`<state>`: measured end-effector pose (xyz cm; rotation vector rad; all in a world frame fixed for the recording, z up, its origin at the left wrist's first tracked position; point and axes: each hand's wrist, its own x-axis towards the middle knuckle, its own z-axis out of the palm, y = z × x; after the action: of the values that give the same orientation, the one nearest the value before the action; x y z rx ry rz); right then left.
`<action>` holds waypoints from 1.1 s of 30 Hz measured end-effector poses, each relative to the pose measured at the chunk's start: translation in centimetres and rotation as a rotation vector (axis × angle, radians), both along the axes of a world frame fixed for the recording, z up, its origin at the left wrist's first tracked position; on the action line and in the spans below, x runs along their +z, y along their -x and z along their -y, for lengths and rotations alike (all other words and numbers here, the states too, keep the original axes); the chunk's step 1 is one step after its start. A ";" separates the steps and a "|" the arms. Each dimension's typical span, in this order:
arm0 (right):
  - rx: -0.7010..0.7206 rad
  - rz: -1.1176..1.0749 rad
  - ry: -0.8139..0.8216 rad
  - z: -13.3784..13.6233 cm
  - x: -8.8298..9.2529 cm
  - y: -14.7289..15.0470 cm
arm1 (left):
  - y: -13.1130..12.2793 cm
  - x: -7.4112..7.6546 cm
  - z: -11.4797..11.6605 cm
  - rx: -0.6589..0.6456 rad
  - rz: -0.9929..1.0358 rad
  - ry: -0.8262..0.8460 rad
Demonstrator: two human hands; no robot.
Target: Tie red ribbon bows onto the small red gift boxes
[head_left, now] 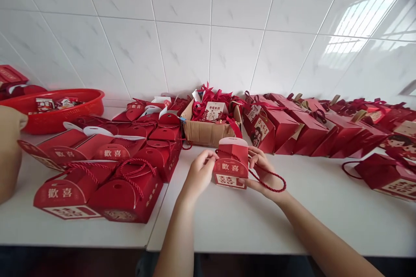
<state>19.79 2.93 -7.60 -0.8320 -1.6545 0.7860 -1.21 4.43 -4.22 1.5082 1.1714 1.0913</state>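
A small red gift box (230, 167) with cream lettering stands upright on the table in front of me, its rounded top flap raised. My left hand (202, 171) is closed at the box's left edge, thumb and fingers pinched where the twisted red cord (275, 189) meets that side. The cord runs across the front and hangs in a loop at the right. Around the box's right side, my right hand (265, 176) grips it, thumb on the front face; some of its fingers are hidden behind. Just beyond stands a cardboard carton (208, 133) holding red ribbons and a printed tag (214, 111).
Several red boxes with cord handles (125, 190) crowd the left. Behind them sits a red plastic basin (94, 97) with small packets. Ribboned red boxes (312, 132) line the tiled wall at right, and one box (386, 173) lies nearer. A person's sleeve (9, 156) shows at far left.
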 end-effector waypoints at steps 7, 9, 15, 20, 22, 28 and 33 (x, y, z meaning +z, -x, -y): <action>-0.023 -0.002 0.041 -0.4 -0.2 -0.5 | 0.3 -0.2 0.3 -0.055 -0.009 0.047; 0.011 -0.018 0.085 -0.4 -0.2 -0.5 | 0.3 -0.4 0.2 -0.058 -0.020 0.057; 0.042 -0.035 0.200 -0.5 -0.1 -0.6 | 1.1 0.1 0.0 0.160 0.153 0.048; -0.005 -0.172 0.180 -1.2 -0.9 -1.1 | 2.7 2.0 0.8 0.282 0.382 -0.032; -0.107 -0.246 0.147 -1.8 -1.1 -1.7 | 3.0 2.2 1.1 0.349 0.240 -0.059; -0.497 -0.135 0.119 -3.9 2.2 -2.7 | 2.2 1.9 1.5 0.586 -0.129 -0.342; -0.295 0.288 0.280 -5.6 7.6 -0.5 | 1.4 2.7 2.4 0.310 -0.333 -0.619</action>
<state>20.27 8.52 0.02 -1.4062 -1.6366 0.7225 -2.60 2.03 -1.57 2.0896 1.4031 1.5516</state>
